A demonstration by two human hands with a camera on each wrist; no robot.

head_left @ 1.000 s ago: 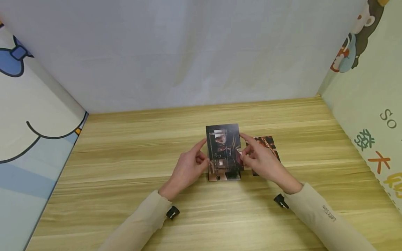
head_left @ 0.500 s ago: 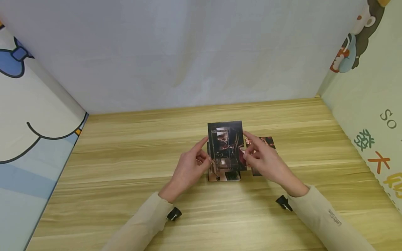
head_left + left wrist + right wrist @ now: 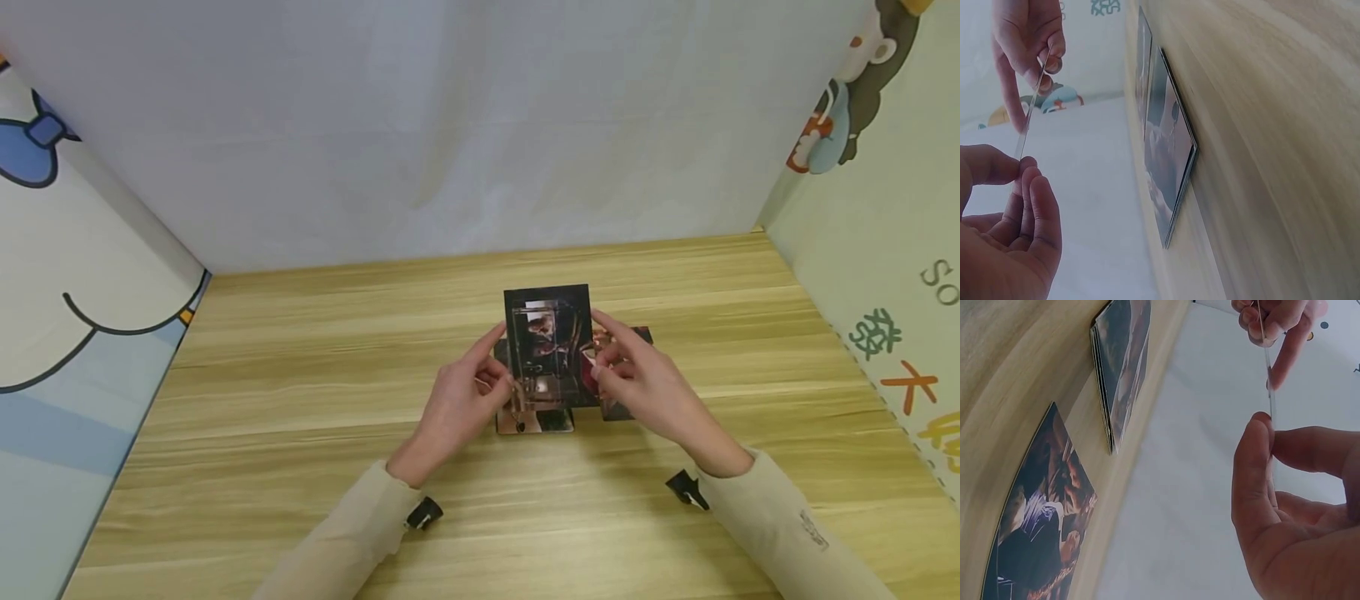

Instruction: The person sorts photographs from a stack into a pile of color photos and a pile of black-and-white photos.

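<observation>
Both hands hold one dark picture card (image 3: 547,346) upright above the wooden table (image 3: 300,392). My left hand (image 3: 501,360) pinches its left edge and my right hand (image 3: 597,350) pinches its right edge. In the left wrist view the card (image 3: 1032,106) shows edge-on between the left hand (image 3: 1025,172) and the right hand (image 3: 1038,59). The right wrist view shows the same thin card (image 3: 1268,362) pinched by the right hand (image 3: 1266,434), with the left hand (image 3: 1272,325) above. A stack of cards (image 3: 534,421) lies flat beneath.
A single picture card (image 3: 639,337) lies on the table right of the stack, partly hidden by my right hand; in the right wrist view this single card (image 3: 1041,519) lies beside the stack (image 3: 1119,369). White and cartoon-printed walls (image 3: 82,275) enclose the table.
The held card has risen a little and shifted to the right with both hands. The stack and the single card on the table have not moved.
</observation>
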